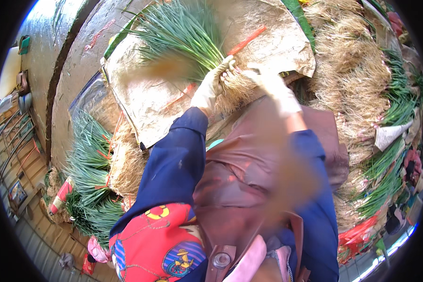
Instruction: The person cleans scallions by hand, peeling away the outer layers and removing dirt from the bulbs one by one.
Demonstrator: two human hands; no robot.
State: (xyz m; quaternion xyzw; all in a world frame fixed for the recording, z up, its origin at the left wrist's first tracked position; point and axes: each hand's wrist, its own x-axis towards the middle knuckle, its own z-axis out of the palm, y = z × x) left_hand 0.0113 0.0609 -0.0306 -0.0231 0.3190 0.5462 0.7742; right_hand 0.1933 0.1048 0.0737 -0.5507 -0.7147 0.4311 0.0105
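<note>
My left hand (211, 84), in a pale glove, grips a bunch of scallions (194, 38) around the lower stems. The long green leaves fan out to the upper left, and the straw-coloured roots (234, 86) hang towards me. My right hand (276, 90), gloved too, is just right of those roots. Glare and lens smudges blur its fingers, so I cannot tell whether it holds anything. A worn, pale sack sheet (285, 38) lies beneath the bunch. On it are a red plastic strip (248, 39) and another reddish strip (181, 95).
Tied scallion bundles (91, 158) are stacked at left, their roots facing my arm. A long heap of rooted scallions (352, 70) lines the right side. A brown apron (232, 176) covers my lap. Wet concrete floor (88, 63) with a dark groove (58, 70) lies at upper left.
</note>
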